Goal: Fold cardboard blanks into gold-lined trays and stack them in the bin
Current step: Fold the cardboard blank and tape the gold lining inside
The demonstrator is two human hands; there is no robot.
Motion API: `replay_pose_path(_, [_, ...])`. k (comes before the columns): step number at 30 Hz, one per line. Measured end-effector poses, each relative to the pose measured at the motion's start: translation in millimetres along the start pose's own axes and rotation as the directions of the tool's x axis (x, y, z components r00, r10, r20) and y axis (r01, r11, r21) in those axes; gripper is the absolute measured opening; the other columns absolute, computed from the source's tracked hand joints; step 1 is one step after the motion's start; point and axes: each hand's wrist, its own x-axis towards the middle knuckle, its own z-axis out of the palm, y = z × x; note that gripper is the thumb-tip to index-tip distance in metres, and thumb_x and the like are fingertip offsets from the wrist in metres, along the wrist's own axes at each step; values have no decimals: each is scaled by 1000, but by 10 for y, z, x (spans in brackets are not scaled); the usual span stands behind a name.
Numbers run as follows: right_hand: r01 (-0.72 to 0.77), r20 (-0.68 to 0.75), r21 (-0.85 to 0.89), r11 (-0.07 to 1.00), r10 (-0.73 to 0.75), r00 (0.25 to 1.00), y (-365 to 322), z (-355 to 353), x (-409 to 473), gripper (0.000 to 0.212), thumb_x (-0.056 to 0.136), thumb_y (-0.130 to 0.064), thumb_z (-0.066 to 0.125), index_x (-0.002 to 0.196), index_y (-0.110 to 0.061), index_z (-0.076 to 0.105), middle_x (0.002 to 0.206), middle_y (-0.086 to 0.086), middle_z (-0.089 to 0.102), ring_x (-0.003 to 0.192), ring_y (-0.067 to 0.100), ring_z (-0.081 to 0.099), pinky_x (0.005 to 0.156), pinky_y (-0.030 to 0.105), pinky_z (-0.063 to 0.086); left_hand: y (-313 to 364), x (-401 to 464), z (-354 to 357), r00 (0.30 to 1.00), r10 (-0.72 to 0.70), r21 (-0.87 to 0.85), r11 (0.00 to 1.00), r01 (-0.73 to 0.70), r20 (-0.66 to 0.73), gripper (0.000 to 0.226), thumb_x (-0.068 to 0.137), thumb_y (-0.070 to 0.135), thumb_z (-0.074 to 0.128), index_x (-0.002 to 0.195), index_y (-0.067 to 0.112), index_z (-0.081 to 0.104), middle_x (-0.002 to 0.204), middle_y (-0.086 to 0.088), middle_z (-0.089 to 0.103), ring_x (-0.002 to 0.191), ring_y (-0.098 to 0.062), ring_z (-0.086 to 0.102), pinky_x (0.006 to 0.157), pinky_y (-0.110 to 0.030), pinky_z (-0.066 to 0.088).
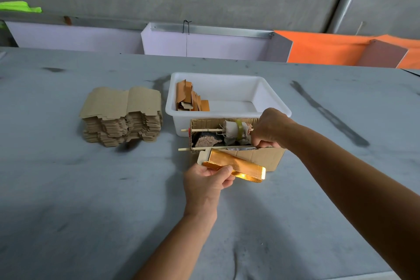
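The left hand [205, 180] is pinching, fingers curled, a gold-lined tray [236, 167] near the tabletop's [68, 188] middle; light, thin and crushable, best held by its folded edges. The right hand [270, 129] is curling over the cardboard box [261, 158], its hold hidden. The bin [229, 95] is sitting just behind.
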Motion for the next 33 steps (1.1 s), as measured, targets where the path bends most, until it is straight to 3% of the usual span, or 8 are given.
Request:
replay_pose_path(4, [-4,-4,-14,1000,4,1000,-6,-19,-7,14,69,8,69,66,-1,58,48,9,55,39,16,58,40,20,44,-6,9,12,1000,1,-6,1000,-1,-4,16,75,-11,68,74,5,65,58,-2,69,49,-12,63,51,-21,54])
replay_pose_path(8, [14,-12,-26,1000,-14,1000,-8,-34,-18,13,73,7,66,68,-1,58,44,5,59,41,14,61,48,21,53,-25,25,18,1000,-2,-12,1000,2,-7,17,75,-11,68,74,6,64,58,-1,69,49,-13,63,51,-21,54])
replay_pose_path(11, [32,22,-30,999,-32,999,-42,-85,-82,20,73,4,65,60,-5,53,25,-7,46,23,5,46,29,10,33,-42,41,24,1000,0,-10,1000,0,-19,16,75,-10,69,75,5,64,62,-4,69,50,-13,64,52,-23,55])
replay_pose_path(15, [37,-62,-60,998,-41,997,-48,-63,-160,27,60,8,66,46,-8,48,28,-4,40,30,10,39,35,11,30,-66,58,24,999,14,10,1000,-14,-31,16,75,-9,70,73,6,64,61,-5,70,52,-15,65,55,-25,57])
replay_pose_path(19, [19,-63,106,994,-12,998,-58,-25,-210,12,55,15,65,57,4,60,59,11,50,52,22,49,50,23,39,-70,74,33,998,17,16,1000,-16,-56,15,74,-8,71,73,5,64,64,-8,69,51,-15,64,55,-25,57])
replay_pose_path(21, [6,-51,219,976,5,999,-47,-7,-203,18,60,14,69,77,10,69,68,17,60,56,23,53,54,27,42,-75,84,41,997,23,22,1000,-21,-69,15,74,-8,71,73,6,64,63,-8,68,51,-15,65,55,-24,57])
replay_pose_path(24, [4,-59,343,939,18,998,-18,37,-241,18,67,10,72,84,10,69,81,24,70,63,27,64,56,29,46,-95,94,52,996,34,34,999,-32,-83,16,75,-7,71,71,8,64,60,-5,68,51,-14,65,55,-25,57])
replay_pose_path(33, [-127,29,700,703,150,988,144,135,-469,15,67,11,69,81,10,63,74,17,58,68,21,51,50,23,35,-141,108,63,993,37,36,999,-33,-116,18,74,-5,73,71,10,62,55,1,68,51,-12,66,56,-26,57])
